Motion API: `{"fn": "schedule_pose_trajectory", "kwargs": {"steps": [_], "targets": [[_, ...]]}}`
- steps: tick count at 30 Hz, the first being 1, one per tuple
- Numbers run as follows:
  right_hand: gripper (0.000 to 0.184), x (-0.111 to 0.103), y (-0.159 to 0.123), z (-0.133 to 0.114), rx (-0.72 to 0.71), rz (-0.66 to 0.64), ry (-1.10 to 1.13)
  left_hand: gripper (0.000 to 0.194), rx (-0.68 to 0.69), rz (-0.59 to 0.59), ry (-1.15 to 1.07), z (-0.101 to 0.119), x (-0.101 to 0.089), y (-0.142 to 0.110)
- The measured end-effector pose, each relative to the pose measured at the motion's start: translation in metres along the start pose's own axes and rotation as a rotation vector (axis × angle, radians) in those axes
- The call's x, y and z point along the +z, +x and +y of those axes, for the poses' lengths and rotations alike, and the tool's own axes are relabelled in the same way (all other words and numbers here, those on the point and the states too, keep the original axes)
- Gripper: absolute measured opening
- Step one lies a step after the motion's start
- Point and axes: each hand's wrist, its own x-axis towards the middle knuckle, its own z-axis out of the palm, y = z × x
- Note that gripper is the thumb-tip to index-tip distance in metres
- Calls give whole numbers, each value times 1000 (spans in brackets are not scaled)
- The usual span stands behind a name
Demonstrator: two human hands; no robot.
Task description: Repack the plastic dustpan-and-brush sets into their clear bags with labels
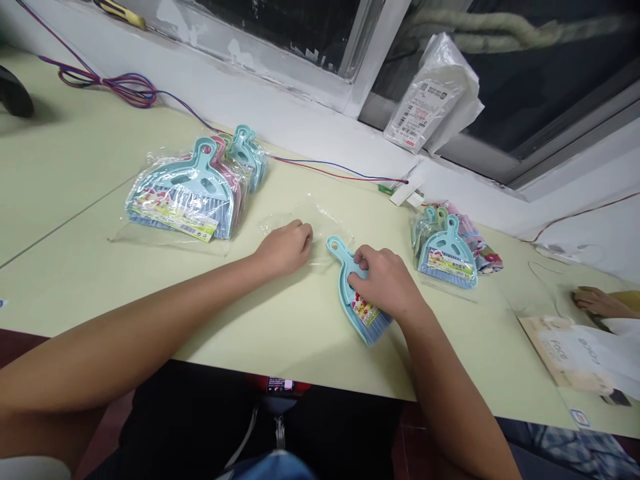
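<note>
My right hand (pixel 384 279) grips a small light-blue dustpan (pixel 345 283) with its brush and colourful label card, tilted over the table in front of me. The loop handle points up and left, while the blue bristles show below my fingers. To the left, my closed left hand (pixel 286 248) rests on the table at a clear plastic bag (pixel 323 217), its fingers pinched on the film. The bag lies flat and loose, partly hidden under that hand, and its right edge reaches the dustpan's handle.
Wrapped dustpan sets (pixel 187 180) stack at left; more wrapped sets (pixel 450 250) stand at right beside patterned fabric (pixel 483 247). Red and blue wires (pixel 125 90) run along the wall. A white plastic packet (pixel 425 100) leans on the sill. Another person's hand (pixel 597 301) is far right.
</note>
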Motion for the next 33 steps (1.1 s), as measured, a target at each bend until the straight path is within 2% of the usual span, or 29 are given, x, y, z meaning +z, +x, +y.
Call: {"fn": "schedule_pose_trajectory", "kwargs": {"steps": [5, 8, 17, 24, 33], "targets": [[17, 3, 0, -3, -22, -60, -27, 24, 32, 84, 24, -2, -3, 2], [16, 6, 0, -4, -35, -54, -33, 22, 86, 112, 52, -1, -5, 2], [15, 13, -3, -10, -65, 44, -129, 23, 370, 151, 280, 15, 3, -10], [14, 13, -2, -12, -56, 43, -88, 30, 554, 208, 376, 16, 10, -12], [16, 19, 4, -7, -6, 44, 24, 20, 663, 153, 389, 10, 16, -10]]}}
